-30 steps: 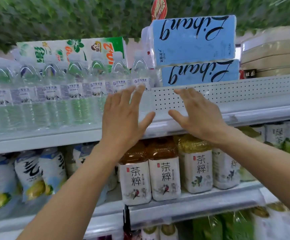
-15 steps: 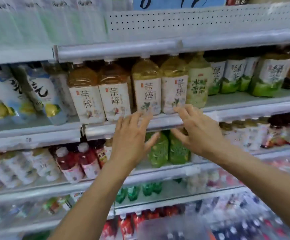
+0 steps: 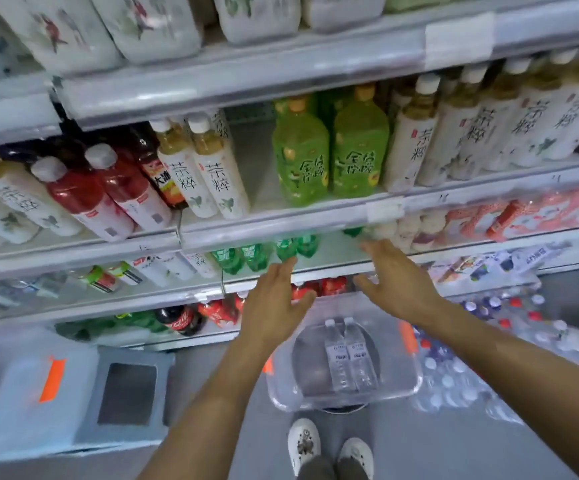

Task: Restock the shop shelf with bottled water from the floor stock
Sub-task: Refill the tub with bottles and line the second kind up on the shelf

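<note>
Two water bottles (image 3: 348,358) lie side by side in the clear tub (image 3: 416,379), caps pointing toward the shelving, just ahead of the person's white shoes (image 3: 303,441). They sit in the middle of the tub, with bare room between them and its left wall.

Both hands hang above it. The left hand (image 3: 274,306) has a released grip, with fingers straight, thumb out and nothing in it. The right hand (image 3: 398,285) is just as slack, fingers spread and palm toward the tub. Open air lies between the two hands, straight over the tub's far rim.

On the right, shrink-wrapped packs (image 3: 454,375) of capped bottles press up against the tub's right wall, so it is tight on that side. On the left, a strip of bare grey floor (image 3: 211,362) separates the tub from a grey box (image 3: 127,393) with a dark window. More floor lies open beside the shoes.

The shelf rails (image 3: 281,223) run across in tiers, each front edge jutting out beyond the fingertips. One tier up there is a gap (image 3: 253,161) between the white-labelled tea bottles (image 3: 211,168) and the green bottles (image 3: 300,157), open right back to the rear. No water bottle stands on any tier in view.
</note>
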The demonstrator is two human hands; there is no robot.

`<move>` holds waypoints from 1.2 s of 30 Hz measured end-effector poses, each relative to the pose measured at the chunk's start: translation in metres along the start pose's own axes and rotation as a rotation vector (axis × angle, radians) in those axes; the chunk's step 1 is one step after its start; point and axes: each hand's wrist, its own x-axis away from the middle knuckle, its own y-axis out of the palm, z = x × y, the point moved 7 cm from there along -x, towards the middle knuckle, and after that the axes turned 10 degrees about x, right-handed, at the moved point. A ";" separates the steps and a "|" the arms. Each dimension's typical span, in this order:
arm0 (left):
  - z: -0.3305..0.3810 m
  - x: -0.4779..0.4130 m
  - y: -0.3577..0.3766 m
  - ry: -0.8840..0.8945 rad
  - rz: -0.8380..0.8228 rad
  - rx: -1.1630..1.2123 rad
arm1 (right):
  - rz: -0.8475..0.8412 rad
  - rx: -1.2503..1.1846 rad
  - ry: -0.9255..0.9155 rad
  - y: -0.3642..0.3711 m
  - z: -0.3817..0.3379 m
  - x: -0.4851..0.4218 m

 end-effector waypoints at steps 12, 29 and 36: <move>-0.186 -0.004 0.276 -0.676 -0.343 0.510 | -0.586 -0.136 0.358 0.307 0.116 0.000; -0.271 -0.068 0.475 -0.854 -0.187 0.492 | -0.614 -0.473 0.637 0.541 0.178 -0.027; -0.275 -0.062 0.451 -0.890 -0.278 0.611 | -0.656 -0.545 0.715 0.504 0.172 -0.019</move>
